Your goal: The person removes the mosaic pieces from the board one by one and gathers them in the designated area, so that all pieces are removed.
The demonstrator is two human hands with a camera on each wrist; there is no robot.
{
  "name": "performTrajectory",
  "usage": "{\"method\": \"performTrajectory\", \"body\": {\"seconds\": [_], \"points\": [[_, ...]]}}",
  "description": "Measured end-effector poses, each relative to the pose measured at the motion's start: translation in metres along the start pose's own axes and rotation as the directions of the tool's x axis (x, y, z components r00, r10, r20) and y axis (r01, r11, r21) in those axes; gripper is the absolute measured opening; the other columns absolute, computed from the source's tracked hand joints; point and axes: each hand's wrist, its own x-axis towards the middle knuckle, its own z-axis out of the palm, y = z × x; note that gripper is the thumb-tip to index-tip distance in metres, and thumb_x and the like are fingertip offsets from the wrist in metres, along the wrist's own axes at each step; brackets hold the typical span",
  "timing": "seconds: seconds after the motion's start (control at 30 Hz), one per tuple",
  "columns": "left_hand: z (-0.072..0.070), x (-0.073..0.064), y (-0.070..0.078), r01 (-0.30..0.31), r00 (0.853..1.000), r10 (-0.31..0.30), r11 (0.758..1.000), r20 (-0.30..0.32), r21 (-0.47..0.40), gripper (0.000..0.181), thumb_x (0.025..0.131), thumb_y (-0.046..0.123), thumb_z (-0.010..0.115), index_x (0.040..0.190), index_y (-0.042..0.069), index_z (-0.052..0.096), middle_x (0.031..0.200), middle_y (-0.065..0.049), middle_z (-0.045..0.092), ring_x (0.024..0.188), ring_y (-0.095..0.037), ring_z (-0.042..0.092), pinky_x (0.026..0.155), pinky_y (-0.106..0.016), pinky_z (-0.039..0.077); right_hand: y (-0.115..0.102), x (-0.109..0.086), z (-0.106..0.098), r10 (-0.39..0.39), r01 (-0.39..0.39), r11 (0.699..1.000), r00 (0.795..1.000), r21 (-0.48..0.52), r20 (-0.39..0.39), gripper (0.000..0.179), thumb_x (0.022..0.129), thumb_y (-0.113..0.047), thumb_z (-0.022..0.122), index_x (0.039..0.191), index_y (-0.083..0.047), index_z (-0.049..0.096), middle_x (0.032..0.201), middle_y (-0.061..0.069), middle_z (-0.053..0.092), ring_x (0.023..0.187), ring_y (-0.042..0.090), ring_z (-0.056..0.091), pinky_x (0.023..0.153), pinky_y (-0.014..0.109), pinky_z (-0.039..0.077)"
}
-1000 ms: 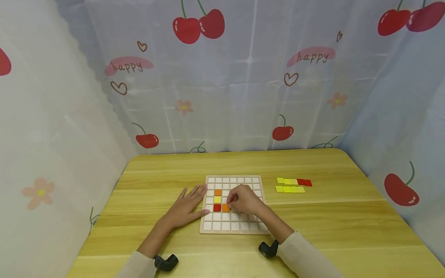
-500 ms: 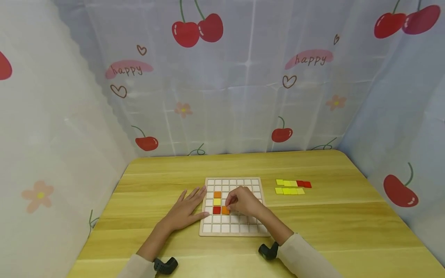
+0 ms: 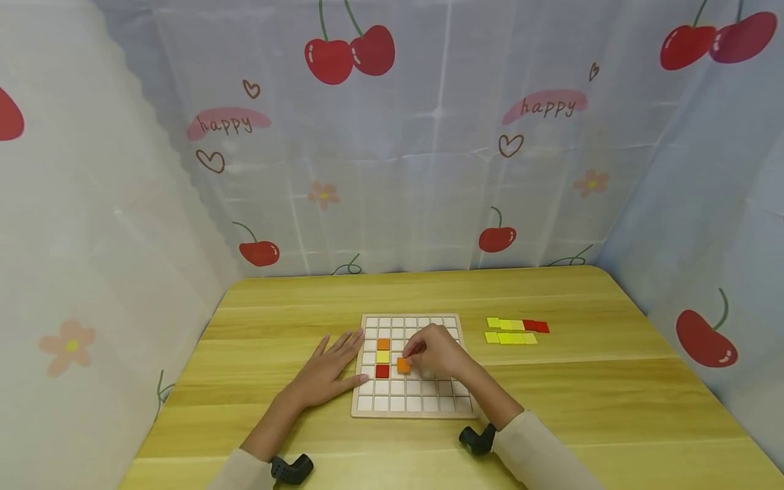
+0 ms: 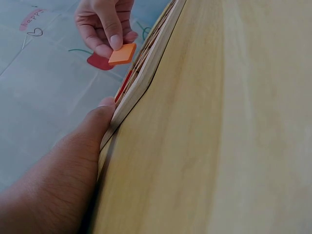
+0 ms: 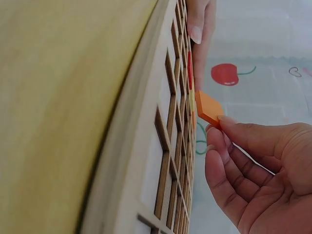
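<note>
My right hand (image 3: pixel 437 350) pinches a square orange tile (image 5: pixel 209 108) between thumb and fingers, and both wrist views show it raised off the board. Below it lies a wooden grid board (image 3: pixel 413 407) with white square cells. Down one column of the board sit another orange tile (image 3: pixel 383 344), a yellow tile (image 3: pixel 382 356) and a red tile (image 3: pixel 382 371). My left hand (image 3: pixel 327 367) lies spread at the board's left side, its thumb and fingertips on the rim. In the left wrist view the left thumb (image 4: pixel 100 119) rests against the board's edge.
Right of the board, two rows of loose tiles lie on the wooden table (image 3: pixel 588 408). The back row has yellow tiles (image 3: pixel 505 323) and red tiles (image 3: pixel 535 327); the front row is yellow tiles (image 3: pixel 511 337). A printed curtain (image 3: pixel 398 156) hangs behind and around the table.
The orange tile in my right hand has come up off the board beside the red tile and shifted slightly right and back. My left hand has stayed in place.
</note>
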Motion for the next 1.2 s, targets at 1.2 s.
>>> {"method": "performTrajectory", "body": {"seconds": [1.2], "points": [[0.004,-0.001,-0.001,-0.020,1.000,0.020,1.000,-0.020,-0.008,0.089,0.098,0.071,0.042,0.164,0.017,0.015,0.170,0.002,0.013,0.156,-0.024,0.014,0.123,-0.058,0.003,0.022,-0.011,-0.066,0.127,-0.123,0.988,0.991,0.097,-0.032,0.005,0.090,0.002,0.073,0.093,0.001,0.077,0.089,0.010,0.074,0.079,0.037,0.071,0.075,0.049,0.061]]}}
